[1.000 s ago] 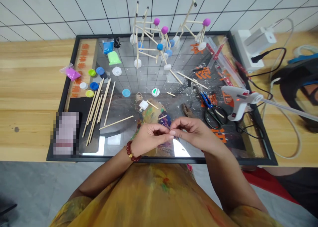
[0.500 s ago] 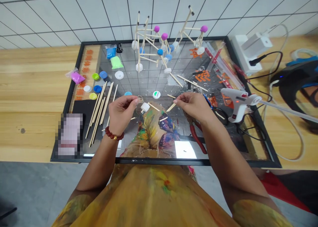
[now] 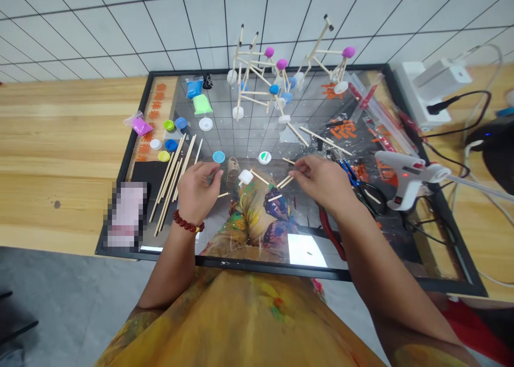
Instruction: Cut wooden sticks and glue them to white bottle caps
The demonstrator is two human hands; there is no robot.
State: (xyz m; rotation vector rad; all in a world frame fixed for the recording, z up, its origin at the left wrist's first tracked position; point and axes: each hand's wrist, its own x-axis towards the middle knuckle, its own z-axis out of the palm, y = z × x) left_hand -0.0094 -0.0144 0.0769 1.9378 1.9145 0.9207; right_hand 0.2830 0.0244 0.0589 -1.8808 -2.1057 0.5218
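Observation:
My left hand hovers left of centre, fingers loosely curled and the thumb slightly apart, with nothing visible in them. Just right of it stands a clear cylinder, its contents unclear. Beside that lies a white bottle cap with a thin wooden stick running off its right side. My right hand has its thumb and fingertips closed at the end of a short wooden stick. Other short sticks lie around these fingers, one of them a cut piece nearer me.
A stick frame with coloured balls and caps stands at the back. Long sticks and caps lie left, near a blurred-out phone. Right are a glue gun, blue-handled scissors and red-handled pliers.
My left fingers have come away from the clear cylinder, which now stands by itself. My right hand stays at the short sticks. The whole view has shifted slightly.

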